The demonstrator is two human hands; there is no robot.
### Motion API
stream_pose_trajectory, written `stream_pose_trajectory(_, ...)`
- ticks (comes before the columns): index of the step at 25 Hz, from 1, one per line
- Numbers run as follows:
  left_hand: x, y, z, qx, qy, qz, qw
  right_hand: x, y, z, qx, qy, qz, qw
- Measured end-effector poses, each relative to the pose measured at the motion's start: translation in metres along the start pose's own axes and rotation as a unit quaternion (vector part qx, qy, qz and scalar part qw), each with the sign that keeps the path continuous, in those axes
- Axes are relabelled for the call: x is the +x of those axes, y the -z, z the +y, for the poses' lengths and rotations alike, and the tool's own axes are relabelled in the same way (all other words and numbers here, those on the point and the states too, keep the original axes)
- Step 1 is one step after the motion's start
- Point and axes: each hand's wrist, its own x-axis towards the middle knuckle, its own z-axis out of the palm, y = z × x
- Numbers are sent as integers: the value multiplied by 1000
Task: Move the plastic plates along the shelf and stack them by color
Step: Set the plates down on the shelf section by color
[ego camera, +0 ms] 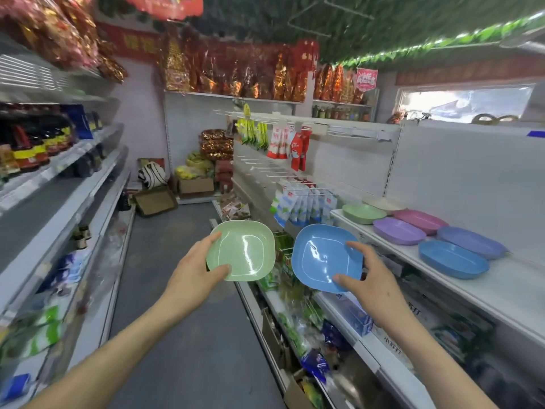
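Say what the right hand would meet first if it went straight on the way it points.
Past the blue plate it holds, the right hand would probably reach the hanging packets first, though depth is unclear.

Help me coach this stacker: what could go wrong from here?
1. The right hand pinches the held blue plate by its edge only, in mid-air; it may slip.
2. The shelf's green plate sits farthest along, past the purple plates; reaching there with the held green plate could knock them.
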Motion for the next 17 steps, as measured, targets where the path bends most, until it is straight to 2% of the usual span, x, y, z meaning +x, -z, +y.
stream_pose_trajectory(7, 101, -24, -11, 8, -25, -21, 999, 83, -22, 17, -10, 4, 22, 1000)
stream_pose_trajectory(13, 209, -46, 12, 23, -78, -34, 996, 155, 1, 32, -41, 1, 81, 996)
stream_pose_trajectory(17, 254, -96, 26, 0, -117, -77, 990, 171, 20, 51, -65, -27, 121, 990)
